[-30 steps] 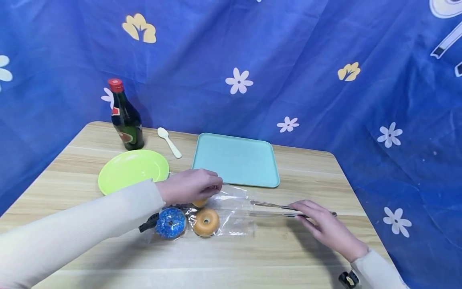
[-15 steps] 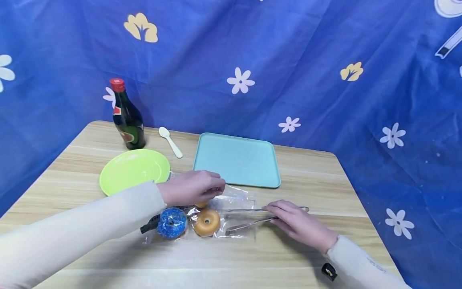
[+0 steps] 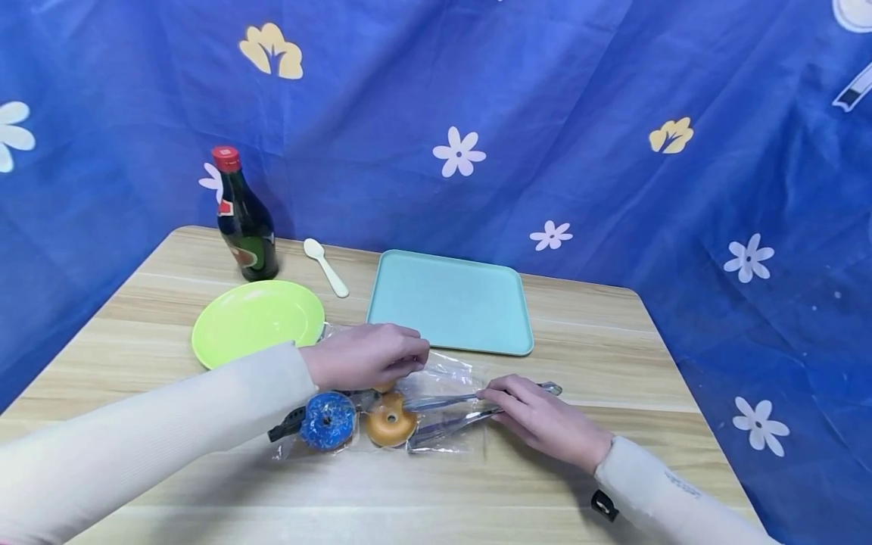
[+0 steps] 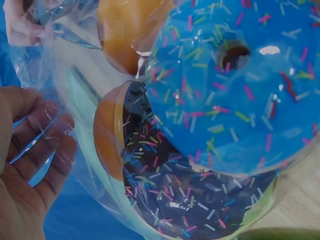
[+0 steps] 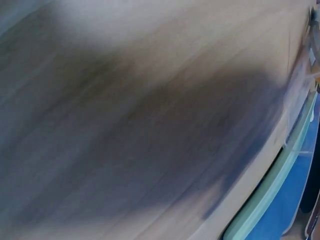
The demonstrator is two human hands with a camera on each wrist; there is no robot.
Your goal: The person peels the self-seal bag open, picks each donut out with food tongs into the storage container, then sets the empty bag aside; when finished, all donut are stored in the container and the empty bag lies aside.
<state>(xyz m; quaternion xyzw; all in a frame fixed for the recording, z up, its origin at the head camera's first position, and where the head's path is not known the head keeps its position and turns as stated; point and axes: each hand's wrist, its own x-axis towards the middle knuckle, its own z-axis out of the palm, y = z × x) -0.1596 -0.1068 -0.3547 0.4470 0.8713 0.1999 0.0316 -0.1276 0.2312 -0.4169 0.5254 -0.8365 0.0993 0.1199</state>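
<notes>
My left hand pinches the upper edge of a clear plastic bag lying on the table. Inside the bag are a blue sprinkled donut and a plain golden donut. The left wrist view also shows a dark sprinkled donut under the blue donut; my left hand is beside them with film across its fingers. With my right hand I grip metal tongs, spread apart, their tips within the bag and one overlapping the golden donut's right side.
A lime-green plate stands left of the bag, near my left sleeve. Behind the bag lies a turquoise tray, its edge visible in the right wrist view. Farther back are a white spoon and a red-capped dark bottle.
My right hand has moved left with the tongs, bringing their tips from the bag's opening to the golden donut. My left hand keeps its hold on the bag.
</notes>
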